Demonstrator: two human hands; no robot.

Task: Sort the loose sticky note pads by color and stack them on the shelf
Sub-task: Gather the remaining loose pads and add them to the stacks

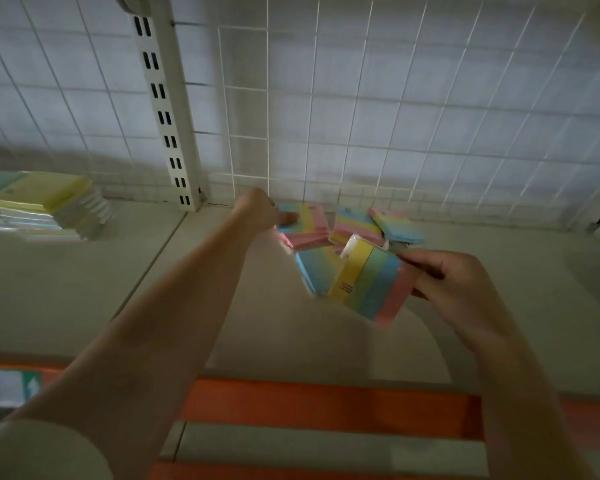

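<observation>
While my right hand point(454, 275) pinches a striped pad point(371, 282) tilted above the shelf point(84, 289), an orange shelf edge point(326, 403) runs nearest me. Farther in, loose striped pads point(350, 223) lie heaped, and my left hand point(260, 209) presses fingers on one pad point(305, 218) there. Off left sits a yellow-topped stack point(45, 202). Behind everything stands a slotted upright point(163, 109) and wire grid point(395, 98).
</observation>
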